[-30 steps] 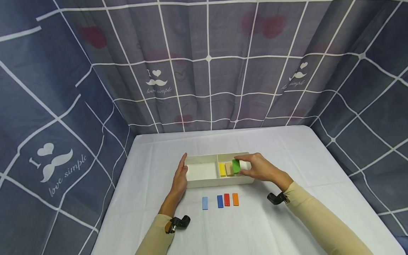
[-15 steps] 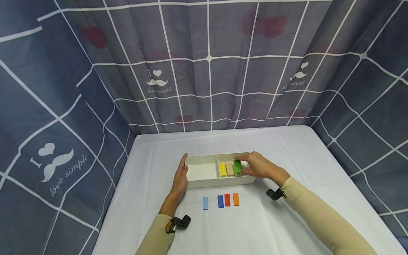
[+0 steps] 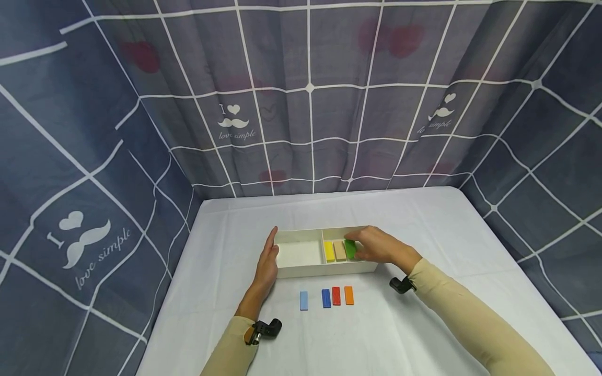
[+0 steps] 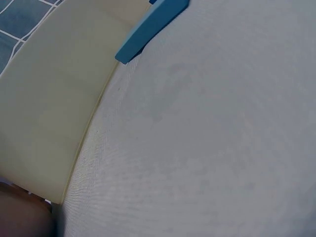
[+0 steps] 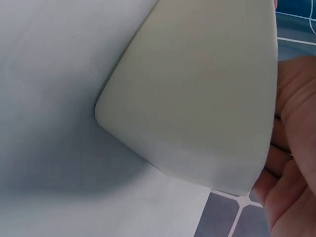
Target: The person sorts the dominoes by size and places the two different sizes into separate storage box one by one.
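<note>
1. Backdrop: grey-blue checked curtain (image 3: 305, 104) hangs round three sides of the surface.
2. Surface (image 3: 423, 230): white cloth cover, carries everything.
3. White two-compartment tray (image 3: 301, 270) sits mid-surface. Left compartment holds nothing visible; right one holds three blocks.
4. Left hand (image 3: 266, 263): fingers straight, flat against the tray's left end wall, gripping nothing.
5. Right hand (image 3: 379, 247): reaches over the tray's right end, fingers curled round the green block (image 3: 350, 248) inside the right compartment.
6. Green block stands just beside the tan block (image 3: 339, 250), then the yellow block (image 3: 329, 251) next to the divider.
7. Row on the surface in front of the tray: light blue block (image 3: 303, 300) a bit apart, then blue block (image 3: 326, 298), red block (image 3: 336, 295), orange block (image 3: 348, 295) close together.
</note>
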The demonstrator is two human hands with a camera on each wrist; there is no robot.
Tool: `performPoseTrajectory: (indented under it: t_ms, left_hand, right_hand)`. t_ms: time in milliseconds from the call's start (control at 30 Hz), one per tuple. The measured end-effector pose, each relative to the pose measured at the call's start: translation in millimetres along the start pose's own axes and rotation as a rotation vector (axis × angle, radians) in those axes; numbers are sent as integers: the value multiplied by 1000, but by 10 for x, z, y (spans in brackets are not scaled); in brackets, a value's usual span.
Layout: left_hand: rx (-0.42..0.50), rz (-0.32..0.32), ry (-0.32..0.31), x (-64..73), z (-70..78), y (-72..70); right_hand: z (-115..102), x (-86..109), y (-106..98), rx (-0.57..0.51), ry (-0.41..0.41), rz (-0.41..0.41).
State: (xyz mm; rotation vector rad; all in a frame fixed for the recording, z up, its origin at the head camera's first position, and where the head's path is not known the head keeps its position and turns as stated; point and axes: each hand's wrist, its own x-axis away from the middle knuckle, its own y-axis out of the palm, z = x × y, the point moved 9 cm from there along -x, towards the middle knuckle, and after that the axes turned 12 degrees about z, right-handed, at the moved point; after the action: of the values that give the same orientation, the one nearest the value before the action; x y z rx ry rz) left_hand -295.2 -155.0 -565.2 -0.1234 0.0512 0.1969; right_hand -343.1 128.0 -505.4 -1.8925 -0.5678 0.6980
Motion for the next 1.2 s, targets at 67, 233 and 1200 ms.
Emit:
performPoseTrajectory:
  t_ms: [67, 233, 1200]
  left_hand:
    - [-2, 0, 0, -2, -6, 3]
    - [-2, 0, -1, -5, -18, 6]
    - [4, 3, 19, -21, 9, 20]
  right_hand:
    - [-11, -9, 12, 15, -6, -9]
    - [-14, -38, 41, 48, -6, -36]
    - [10, 36, -216, -58, 54, 101]
